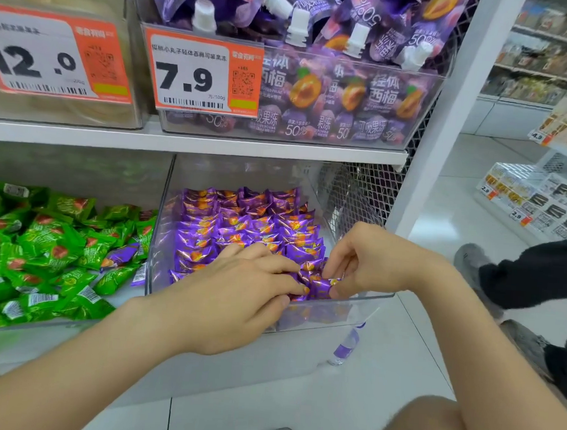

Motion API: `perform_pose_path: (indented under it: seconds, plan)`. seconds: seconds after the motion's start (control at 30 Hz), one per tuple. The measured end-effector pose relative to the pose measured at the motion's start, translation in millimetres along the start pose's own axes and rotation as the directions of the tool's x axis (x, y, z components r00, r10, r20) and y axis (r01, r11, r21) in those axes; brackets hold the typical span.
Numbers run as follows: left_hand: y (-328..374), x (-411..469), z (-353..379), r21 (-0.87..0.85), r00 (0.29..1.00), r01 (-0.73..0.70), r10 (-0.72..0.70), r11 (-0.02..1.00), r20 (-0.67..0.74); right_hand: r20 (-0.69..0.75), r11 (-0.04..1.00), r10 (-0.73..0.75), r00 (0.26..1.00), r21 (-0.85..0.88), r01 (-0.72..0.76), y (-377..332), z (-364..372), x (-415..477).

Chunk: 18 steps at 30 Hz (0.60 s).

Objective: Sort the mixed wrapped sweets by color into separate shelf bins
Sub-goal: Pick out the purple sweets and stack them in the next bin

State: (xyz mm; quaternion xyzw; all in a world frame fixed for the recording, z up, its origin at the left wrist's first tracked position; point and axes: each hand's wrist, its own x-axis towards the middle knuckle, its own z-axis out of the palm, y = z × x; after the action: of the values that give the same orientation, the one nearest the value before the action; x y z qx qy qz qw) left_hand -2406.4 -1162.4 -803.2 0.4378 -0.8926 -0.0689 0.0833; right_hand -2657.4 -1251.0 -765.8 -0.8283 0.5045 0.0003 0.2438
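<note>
Both hands reach into the clear bin (162, 206) on the lower shelf, which holds rows of purple wrapped sweets (248, 222). My left hand (236, 292) lies over the front sweets, its fingertips pinching a purple sweet (317, 286). My right hand (369, 261) pinches the same cluster of purple sweets from the right side. To the left, the green wrapped sweets (48, 248) fill a neighbouring bin, with a stray purple sweet (121, 254) lying among them near its right edge.
The upper shelf (193, 143) carries a bin of purple jelly pouches (334, 94) with a 7.9 price tag (201, 74). A water bottle (345, 348) lies on the floor below. Another person's dark sleeve and shoes (523, 275) are at the right.
</note>
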Motion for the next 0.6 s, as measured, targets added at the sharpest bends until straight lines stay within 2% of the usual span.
perform_pose_path:
  seconds: [0.27, 0.43, 0.6]
  plan:
    - [-2.6, -3.3, -4.2, 0.209, 0.998, 0.057, -0.06, 0.976, 0.007, -0.089, 0.994, -0.029, 0.996, -0.11, 0.019, -8.5, 4.6, 6.3]
    - [-9.6, -6.8, -3.7, 0.226, 0.996, 0.077, -0.086, 0.971, 0.031, -0.026, 0.982, -0.127, 0.992, -0.147, 0.122, -21.1, 15.3, 13.7]
    - [-10.7, -9.7, -4.0, 0.105, 0.998, 0.055, -0.054, 0.993, -0.016, 0.005, 0.973, -0.095, 0.995, -0.212, 0.094, -15.5, 10.8, 14.0]
